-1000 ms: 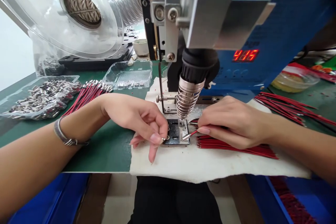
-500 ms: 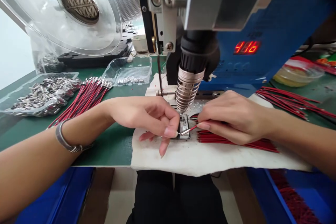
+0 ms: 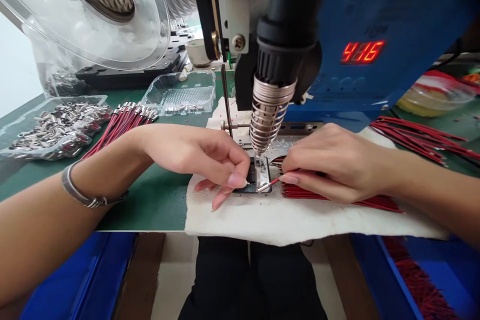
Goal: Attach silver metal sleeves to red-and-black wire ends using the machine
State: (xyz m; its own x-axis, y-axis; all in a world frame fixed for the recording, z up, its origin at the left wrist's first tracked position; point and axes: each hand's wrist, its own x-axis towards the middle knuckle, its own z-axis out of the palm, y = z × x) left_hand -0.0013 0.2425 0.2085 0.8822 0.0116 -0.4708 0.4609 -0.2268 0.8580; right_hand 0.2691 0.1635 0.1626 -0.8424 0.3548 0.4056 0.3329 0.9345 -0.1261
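Between the thumb and fingers of my right hand (image 3: 330, 162) is a red wire (image 3: 275, 180), with a silvery metal sleeve (image 3: 263, 187) on its end. That sleeve lies at the small metal plate below the coiled soldering head (image 3: 272, 117). My left hand (image 3: 204, 160) is a short way to its left, thumb and forefinger pinched, other fingers loosely spread. A tiny pale tip shows at this pinch, too small to name. More red and black wires (image 3: 305, 191) lie on the white cloth (image 3: 240, 220) under my right hand.
A clear tray of metal sleeves (image 3: 56, 127) and a bundle of sleeved wires (image 3: 123, 122) lie left. A smaller clear tray (image 3: 183, 92) is behind. The blue machine (image 3: 360, 87) with its red display (image 3: 362, 52) stands right, near more wires (image 3: 416, 135). Blue bins (image 3: 80, 280) sit below.
My left hand has drawn back to the left, away from the sleeve it was close against. My right hand keeps its hold on the wire. The view has shifted slightly.
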